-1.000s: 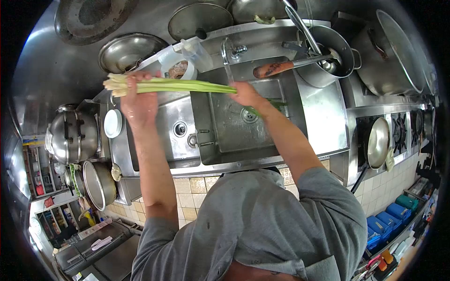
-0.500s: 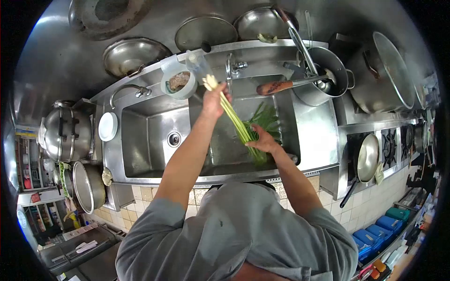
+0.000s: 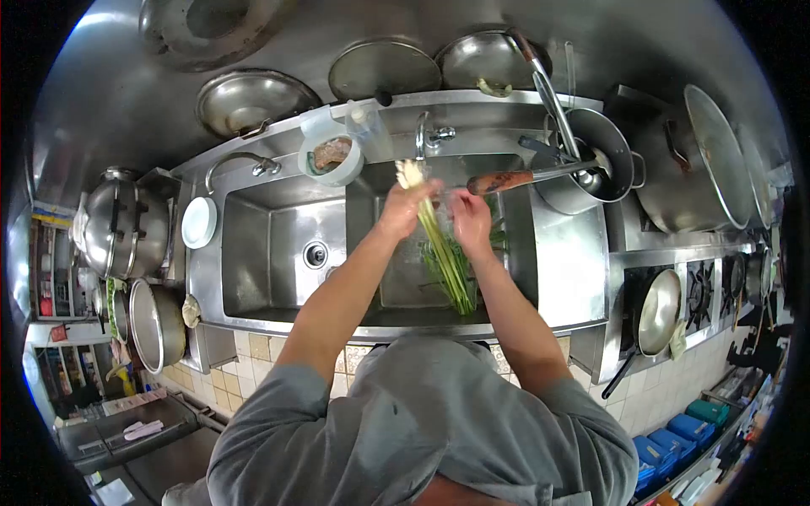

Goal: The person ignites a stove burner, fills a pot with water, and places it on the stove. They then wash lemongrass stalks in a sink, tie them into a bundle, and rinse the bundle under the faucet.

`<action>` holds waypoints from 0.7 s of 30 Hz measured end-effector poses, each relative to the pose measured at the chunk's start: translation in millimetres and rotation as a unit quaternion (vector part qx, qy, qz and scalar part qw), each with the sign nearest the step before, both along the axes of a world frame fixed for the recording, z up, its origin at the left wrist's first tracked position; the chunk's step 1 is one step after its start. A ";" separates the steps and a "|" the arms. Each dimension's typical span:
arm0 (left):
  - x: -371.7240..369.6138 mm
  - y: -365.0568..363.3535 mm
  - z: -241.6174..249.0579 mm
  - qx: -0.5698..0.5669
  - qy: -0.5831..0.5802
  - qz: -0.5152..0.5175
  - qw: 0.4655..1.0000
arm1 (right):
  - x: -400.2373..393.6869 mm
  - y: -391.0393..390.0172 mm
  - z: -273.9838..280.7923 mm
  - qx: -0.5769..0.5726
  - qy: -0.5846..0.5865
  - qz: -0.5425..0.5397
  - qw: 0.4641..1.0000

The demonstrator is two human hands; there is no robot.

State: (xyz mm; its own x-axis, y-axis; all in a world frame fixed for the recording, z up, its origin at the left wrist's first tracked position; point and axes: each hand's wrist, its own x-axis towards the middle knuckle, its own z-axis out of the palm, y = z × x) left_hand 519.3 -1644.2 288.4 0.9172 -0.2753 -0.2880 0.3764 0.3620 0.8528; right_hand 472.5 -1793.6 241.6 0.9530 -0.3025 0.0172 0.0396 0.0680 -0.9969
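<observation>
My left hand (image 3: 405, 211) is wrapped round a bunch of spring onions (image 3: 446, 266) just below their white ends. The bunch slants over the right sink basin (image 3: 392, 291), its green ends pointing down toward the near side. More green leaves show behind the stalks in the basin. Close to the right of the white ends is my right hand (image 3: 472, 221), its fingers curled and smeared by motion near the tip of a wooden handle (image 3: 499, 181). Behind my left hand stands the tap (image 3: 421, 135) on the sink's back ledge.
A white tub (image 3: 342, 171) with something brown inside sits at the sink's back, beside a clear plastic container (image 3: 368, 125). Long-handled tools lean in a deep pot (image 3: 557, 198) at the right. The left basin (image 3: 253, 278) has a drain. White dishes (image 3: 199, 223) stand left.
My right hand has left the green leaves and moved up beside the white ends. My left hand has shifted slightly right and down; the bunch hangs more steeply.
</observation>
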 end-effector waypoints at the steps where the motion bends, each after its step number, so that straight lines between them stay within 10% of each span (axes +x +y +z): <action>1: 1.8 8.7 1.6 -0.070 0.027 0.091 0.993 | 22.9 9.4 -2.6 -0.007 0.021 0.028 0.999; 4: 6.4 60.8 21.4 -0.020 0.036 0.199 0.979 | 69.8 44.8 -5.0 0.087 0.061 0.095 0.990; 6: -3.2 86.3 48.1 -0.011 0.015 0.242 0.970 | 79.6 49.4 40.2 0.346 0.272 0.272 0.856; 7: -13.9 93.2 71.1 -0.014 -0.006 0.263 0.965 | 90.3 36.0 39.6 0.357 0.175 0.334 0.855; 10: -42.7 115.2 123.6 0.012 -0.067 0.289 0.955 | 179.3 -5.5 -39.3 -0.137 -0.044 -0.034 0.989; 12: -56.4 125.6 151.3 -0.006 -0.113 0.290 0.950 | 201.8 -33.4 -45.8 0.074 0.093 0.100 0.988; 16: -74.3 132.3 174.6 -0.016 -0.165 0.263 0.951 | 227.7 -40.1 -30.0 -0.008 0.261 0.152 0.953; 21: -78.8 120.2 188.3 -0.012 -0.166 0.302 0.939 | 173.6 -10.3 -48.1 -0.060 0.097 0.036 0.993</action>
State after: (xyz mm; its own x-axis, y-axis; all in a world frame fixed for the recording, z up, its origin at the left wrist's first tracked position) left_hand 440.5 -1524.0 476.7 0.9460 0.3215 0.0413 -0.1894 0.4451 0.8752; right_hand 646.1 -1803.9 193.5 0.9611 -0.2401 -0.1366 -0.1541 -0.0555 -0.9865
